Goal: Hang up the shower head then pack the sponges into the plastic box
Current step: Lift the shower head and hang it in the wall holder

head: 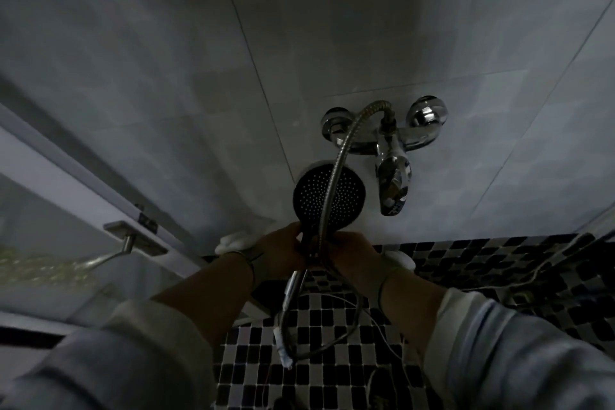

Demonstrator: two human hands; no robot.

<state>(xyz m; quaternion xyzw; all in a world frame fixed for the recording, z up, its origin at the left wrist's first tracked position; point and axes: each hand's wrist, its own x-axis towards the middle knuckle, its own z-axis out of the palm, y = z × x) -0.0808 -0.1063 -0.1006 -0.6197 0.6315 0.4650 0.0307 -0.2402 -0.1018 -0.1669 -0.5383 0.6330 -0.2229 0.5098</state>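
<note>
A round shower head with a dark, dotted face points toward me in front of the pale tiled wall. My left hand and my right hand both grip its handle just below the face. Its metal hose runs across the face up to the chrome wall tap and loops down below my hands. Pale lumps show behind each hand at the wall's foot; the dim light hides what they are. No plastic box is in view.
The floor has small black and white mosaic tiles. A glass shower door with a metal handle stands at the left. A thin white cord hangs below my hands.
</note>
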